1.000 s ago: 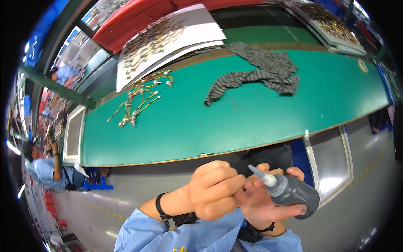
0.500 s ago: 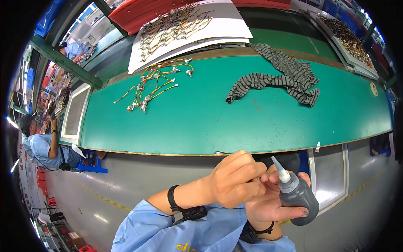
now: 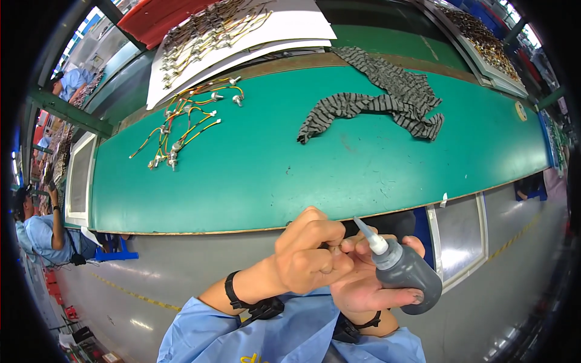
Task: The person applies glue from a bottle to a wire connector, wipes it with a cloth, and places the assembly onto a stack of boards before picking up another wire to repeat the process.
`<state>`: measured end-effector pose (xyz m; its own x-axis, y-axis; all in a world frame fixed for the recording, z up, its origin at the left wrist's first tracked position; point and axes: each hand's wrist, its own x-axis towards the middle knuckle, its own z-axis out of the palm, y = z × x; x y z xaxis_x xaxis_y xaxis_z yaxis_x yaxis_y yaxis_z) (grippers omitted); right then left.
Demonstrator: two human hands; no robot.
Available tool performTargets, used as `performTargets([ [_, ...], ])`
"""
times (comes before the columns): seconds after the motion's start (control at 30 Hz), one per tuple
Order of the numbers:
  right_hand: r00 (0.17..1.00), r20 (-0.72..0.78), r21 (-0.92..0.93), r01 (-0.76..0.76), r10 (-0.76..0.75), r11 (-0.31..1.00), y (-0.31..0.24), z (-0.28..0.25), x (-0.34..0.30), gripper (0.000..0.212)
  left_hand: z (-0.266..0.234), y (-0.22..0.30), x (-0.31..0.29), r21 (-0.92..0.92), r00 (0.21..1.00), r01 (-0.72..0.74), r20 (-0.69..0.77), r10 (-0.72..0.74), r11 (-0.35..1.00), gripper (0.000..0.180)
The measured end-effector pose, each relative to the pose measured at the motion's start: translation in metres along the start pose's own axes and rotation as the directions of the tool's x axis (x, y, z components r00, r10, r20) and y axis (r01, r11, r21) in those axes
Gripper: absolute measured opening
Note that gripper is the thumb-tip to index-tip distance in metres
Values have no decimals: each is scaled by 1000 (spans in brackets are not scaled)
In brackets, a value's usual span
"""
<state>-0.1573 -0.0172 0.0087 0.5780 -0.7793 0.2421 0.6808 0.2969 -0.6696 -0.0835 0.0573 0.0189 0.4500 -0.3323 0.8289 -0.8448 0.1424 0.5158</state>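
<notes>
Just right of lower centre, I've got the right hand (image 3: 354,291) clamped on the grey bottle (image 3: 414,279), nozzle (image 3: 367,232) best angled clear of the left hand (image 3: 308,251), whose fingers pinch together, on what I can't tell.

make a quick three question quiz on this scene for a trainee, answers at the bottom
1. Which hand holds the dark bottle? A) left B) right C) neither
2. True or false: the striped cloth lies on the green tabletop, to the right of the loose wired parts.
3. Fill in: the wrist straps are ____ in colour.

Key: 1. B, the right hand; 2. True; 3. black
</notes>
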Motion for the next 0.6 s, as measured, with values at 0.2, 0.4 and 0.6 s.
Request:
performTargets([
  [0.2,989,-148,-74,-21,10,997,4,14,8,78,1,2,-2,-57,995,99,-22,-101,993,39],
  [0.4,947,-260,21,-187,186,982,-2,21,16,72,-33,-7,11,74,993,120,10,-121,990,23],
  [0.6,961,-108,111,-241,253,964,-1,10,23,64,-103,-70,42,601,934,137,187,-305,788,8],
])
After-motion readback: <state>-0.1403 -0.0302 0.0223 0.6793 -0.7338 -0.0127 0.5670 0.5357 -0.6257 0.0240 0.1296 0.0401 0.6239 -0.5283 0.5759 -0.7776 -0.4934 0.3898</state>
